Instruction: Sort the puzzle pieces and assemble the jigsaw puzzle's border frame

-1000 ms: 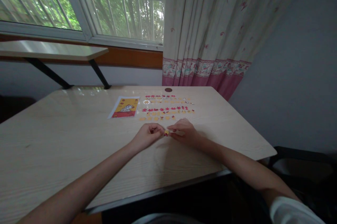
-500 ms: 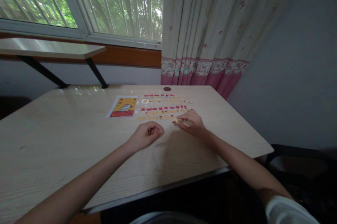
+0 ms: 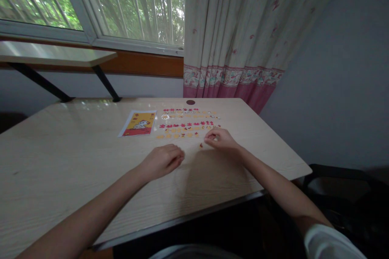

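Observation:
My left hand (image 3: 162,161) rests on the table with its fingers curled into a loose fist, back of the hand up. What it holds, if anything, is hidden. Farther right, my right hand (image 3: 221,139) hovers just over the tabletop, thumb and fingertips drawn together; anything between them is too small or covered to make out. Just left of its fingertips lies a small dark red and yellow puzzle piece (image 3: 201,145). Beyond both hands, rows of small puzzle pieces (image 3: 188,124) are spread out, red ones and yellow ones, with a few whitish.
A printed picture sheet (image 3: 139,124) of a white animal on yellow and red lies left of the rows. Behind are a round brown cable cap (image 3: 190,102) and a raised shelf (image 3: 60,54). A curtain (image 3: 231,76) hangs past the table's (image 3: 75,161) back edge.
The red and yellow puzzle piece that was at my right fingertips now lies on the table, and the right hand has drawn slightly away from it. My left hand has turned more palm down.

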`<state>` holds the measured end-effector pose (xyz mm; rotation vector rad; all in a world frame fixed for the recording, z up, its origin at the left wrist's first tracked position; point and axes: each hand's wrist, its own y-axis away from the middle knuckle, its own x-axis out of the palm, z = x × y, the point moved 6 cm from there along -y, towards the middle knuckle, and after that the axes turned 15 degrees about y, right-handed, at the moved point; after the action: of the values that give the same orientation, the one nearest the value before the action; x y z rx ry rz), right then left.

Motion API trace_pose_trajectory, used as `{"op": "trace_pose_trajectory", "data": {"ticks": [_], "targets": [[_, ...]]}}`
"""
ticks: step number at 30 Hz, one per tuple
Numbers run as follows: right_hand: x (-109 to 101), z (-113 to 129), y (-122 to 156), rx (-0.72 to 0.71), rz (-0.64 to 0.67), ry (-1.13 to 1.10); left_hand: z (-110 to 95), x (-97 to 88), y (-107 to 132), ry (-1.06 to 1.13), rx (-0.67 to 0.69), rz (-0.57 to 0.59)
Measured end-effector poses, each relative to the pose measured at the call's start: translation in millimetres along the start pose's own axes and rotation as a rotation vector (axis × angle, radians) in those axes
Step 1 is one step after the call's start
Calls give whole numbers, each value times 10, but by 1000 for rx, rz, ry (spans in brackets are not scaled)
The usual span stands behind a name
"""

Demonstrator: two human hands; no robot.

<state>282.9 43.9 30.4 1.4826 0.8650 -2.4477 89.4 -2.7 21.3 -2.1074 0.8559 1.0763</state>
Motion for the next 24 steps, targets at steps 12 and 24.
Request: {"op": "trace_pose_trajectory", "data": {"ticks": [12, 24], "targets": [[116, -26, 17, -54, 186, 58, 8, 25, 2, -26, 11, 28], [168, 138, 79, -286, 325, -35, -30, 42, -26, 39, 12, 14]]}}
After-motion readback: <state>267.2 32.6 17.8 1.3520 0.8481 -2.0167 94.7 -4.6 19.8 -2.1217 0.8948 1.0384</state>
